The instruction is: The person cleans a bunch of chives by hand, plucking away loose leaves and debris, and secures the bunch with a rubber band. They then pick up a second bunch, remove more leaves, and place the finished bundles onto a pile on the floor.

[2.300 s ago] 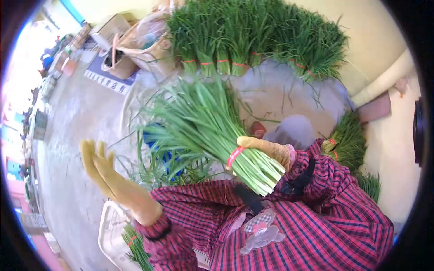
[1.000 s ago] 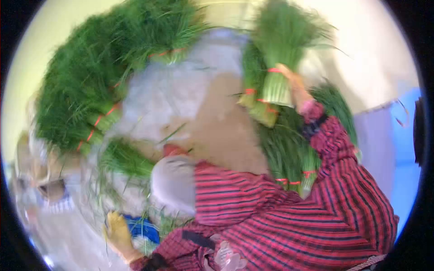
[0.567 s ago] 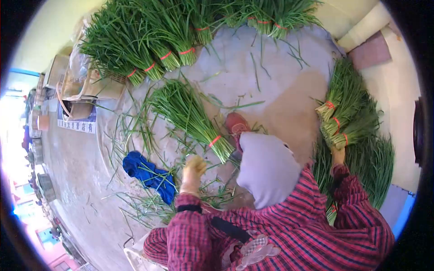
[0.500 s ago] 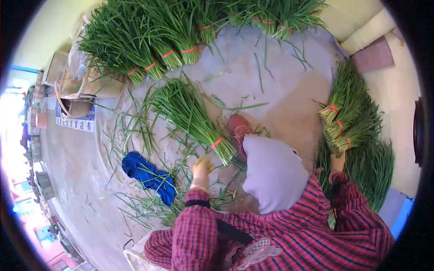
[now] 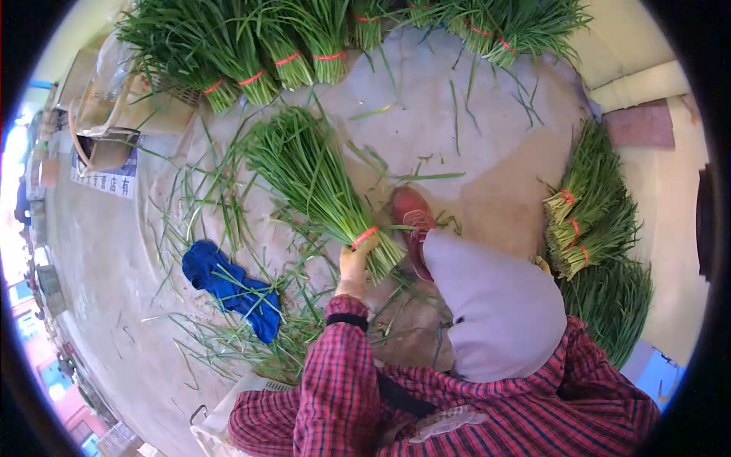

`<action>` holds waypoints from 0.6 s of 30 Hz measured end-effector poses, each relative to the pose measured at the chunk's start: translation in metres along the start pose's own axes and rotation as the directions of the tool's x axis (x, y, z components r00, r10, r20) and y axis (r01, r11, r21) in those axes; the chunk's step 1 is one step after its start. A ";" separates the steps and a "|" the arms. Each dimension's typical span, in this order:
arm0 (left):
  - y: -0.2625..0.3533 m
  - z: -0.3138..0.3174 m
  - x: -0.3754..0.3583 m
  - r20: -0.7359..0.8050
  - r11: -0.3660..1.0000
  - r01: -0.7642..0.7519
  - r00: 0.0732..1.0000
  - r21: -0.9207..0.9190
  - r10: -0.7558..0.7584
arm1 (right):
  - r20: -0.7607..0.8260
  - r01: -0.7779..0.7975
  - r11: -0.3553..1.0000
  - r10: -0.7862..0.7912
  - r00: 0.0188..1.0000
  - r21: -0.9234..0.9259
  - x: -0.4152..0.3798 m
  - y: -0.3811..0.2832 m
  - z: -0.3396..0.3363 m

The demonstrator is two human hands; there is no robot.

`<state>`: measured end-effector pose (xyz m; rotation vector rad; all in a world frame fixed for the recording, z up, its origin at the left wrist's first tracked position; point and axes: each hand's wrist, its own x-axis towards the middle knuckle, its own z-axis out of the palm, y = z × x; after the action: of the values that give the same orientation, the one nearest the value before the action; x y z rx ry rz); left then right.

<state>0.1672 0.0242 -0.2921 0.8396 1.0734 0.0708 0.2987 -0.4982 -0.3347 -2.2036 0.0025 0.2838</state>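
My left hand (image 5: pixel 355 257), in a yellowish glove, is closed round the cut end of a bunch of garlic chives (image 5: pixel 316 171), right by its red band. The bunch's leaves point up and to the left, and its pale stalk ends lie beside my red shoe (image 5: pixel 411 213). Only a sliver of my right hand (image 5: pixel 542 265) shows past my grey-covered knee (image 5: pixel 502 305); its fingers are mostly hidden. Close to it on the right is a stack of banded chive bunches (image 5: pixel 571 228), above a pile of chives (image 5: pixel 613 305).
More banded chive bunches (image 5: pixel 259 46) line the far side. A blue cloth (image 5: pixel 232 289) lies among loose leaves (image 5: pixel 251 335) on the left. A basket (image 5: pixel 164 114) stands at upper left, a wall (image 5: pixel 655 183) on the right.
My left hand has gone from empty beside the bunch to gripping it near the band. My right hand has drawn back from the right-hand stack, mostly behind my knee. The view has shifted slightly.
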 end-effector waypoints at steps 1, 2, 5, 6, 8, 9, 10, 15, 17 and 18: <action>0.011 -0.008 -0.007 0.202 0.985 0.141 0.972 -0.104 -0.118 | 0.009 0.006 1.000 -0.006 1.000 0.010 0.008 -0.009 0.006; 0.037 0.000 -0.030 0.257 0.973 0.135 0.963 -0.188 -0.084 | 0.075 -0.167 0.985 0.163 0.984 0.045 0.009 -0.053 0.017; 0.073 -0.006 -0.060 0.376 0.868 0.204 0.926 -0.452 -0.022 | 0.069 -0.191 0.982 0.189 0.980 0.014 0.015 -0.106 0.045; 0.081 -0.005 -0.069 0.362 0.838 0.190 0.932 -0.512 0.009 | 0.122 -0.261 0.951 0.243 0.962 0.168 0.011 -0.180 0.052; 0.093 -0.005 -0.088 0.320 0.840 0.111 0.944 -0.532 0.078 | 0.197 -0.315 0.891 0.262 0.945 0.326 0.026 -0.234 0.058; 0.101 -0.004 -0.102 0.282 0.835 0.057 0.952 -0.547 0.120 | 0.203 -0.195 0.947 0.144 0.969 0.256 0.036 -0.241 0.058; 0.107 -0.004 -0.118 0.260 0.839 0.015 0.954 -0.545 0.152 | 0.217 -0.067 0.981 0.026 0.976 0.184 0.045 -0.247 0.058; 0.138 -0.008 -0.244 0.014 0.921 -0.329 0.941 -0.207 0.339 | 0.238 0.215 0.862 -0.353 0.905 0.459 0.013 -0.442 0.038; 0.143 -0.005 -0.299 -0.004 0.902 -0.383 0.921 -0.198 0.390 | 0.335 0.084 0.778 -0.363 0.869 0.623 -0.034 -0.506 0.033; 0.146 0.000 -0.322 -0.045 0.907 -0.398 0.917 -0.139 0.395 | 0.387 0.250 0.742 -0.568 0.726 0.621 -0.050 -0.527 0.032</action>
<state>0.0533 -0.0141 0.0401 0.9146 0.8860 0.4954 0.2981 -0.1584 0.0730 -1.4315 -0.6800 0.5782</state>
